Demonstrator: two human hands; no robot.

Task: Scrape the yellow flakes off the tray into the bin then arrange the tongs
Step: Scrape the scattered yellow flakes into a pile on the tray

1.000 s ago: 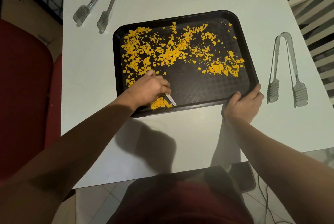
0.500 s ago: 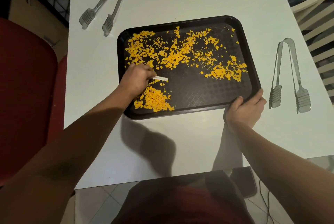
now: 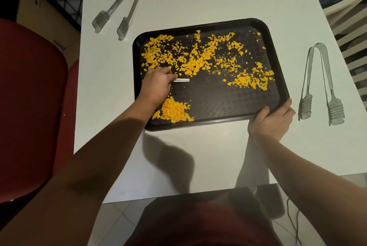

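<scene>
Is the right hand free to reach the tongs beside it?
Probably not yet: the right hand grips the tray corner. The tongs lie close by on bare table, unobstructed.

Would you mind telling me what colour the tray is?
The tray is black with a faint embossed pattern, seen clearly in the head view.

My left hand (image 3: 157,85) covers most of the scraper (image 3: 181,80); only its pale tip shows, so I cannot tell its handle or shape. My left forearm hides part of the pile of flakes (image 3: 174,111) and the near left corner of the tray (image 3: 276,87). My right hand (image 3: 273,119) covers the tray's near right corner. The red chair (image 3: 29,106) is cut off by the left edge.
</scene>
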